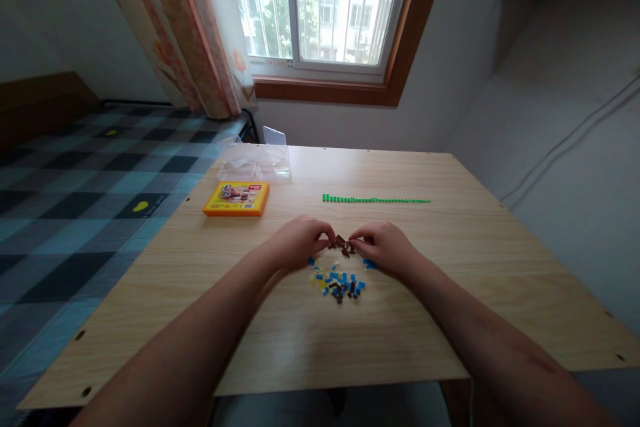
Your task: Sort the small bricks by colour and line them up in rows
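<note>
A small heap of brown toy bricks [345,248] lies on the wooden table between my two hands. My left hand [306,240] reaches in from the left, thumb and forefinger pinched on brown bricks at the heap's edge. From the other side, my right hand [384,245] pinches at the heap too, its fingertips on a brown brick. The fingers partly hide the small pieces they grip. Closer to me is a mixed pile of blue bricks [334,277], yellow bricks [320,283] and more brown ones. A few blue bricks [370,263] lie just under my right hand.
Beyond my hands, green bricks [370,199] stand in a long row, taller at the left end. A yellow box [237,199] lies at the left, with clear plastic packaging [255,163] behind it. A bed [125,167] adjoins the table's left side.
</note>
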